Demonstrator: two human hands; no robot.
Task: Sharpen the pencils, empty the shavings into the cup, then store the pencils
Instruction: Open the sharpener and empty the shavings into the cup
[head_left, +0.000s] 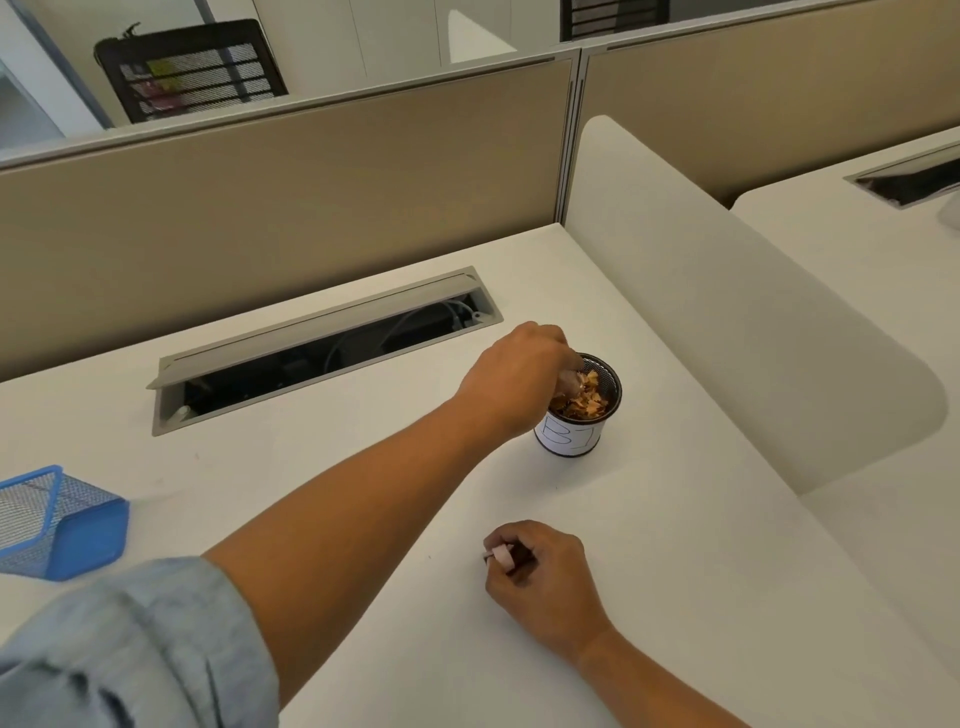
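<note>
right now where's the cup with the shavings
In the head view the mesh cup stands upright on the white desk, right of centre, directly under the left hand, just right of the open cable tray and beyond the right hand.

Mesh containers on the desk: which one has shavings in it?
The round black cup with the white paper label, under the left hand. It is full of brown shavings. The blue mesh holder at the desk's left edge shows none.

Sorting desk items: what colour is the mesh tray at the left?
Blue, seen in the head view: mesh tray.
</note>
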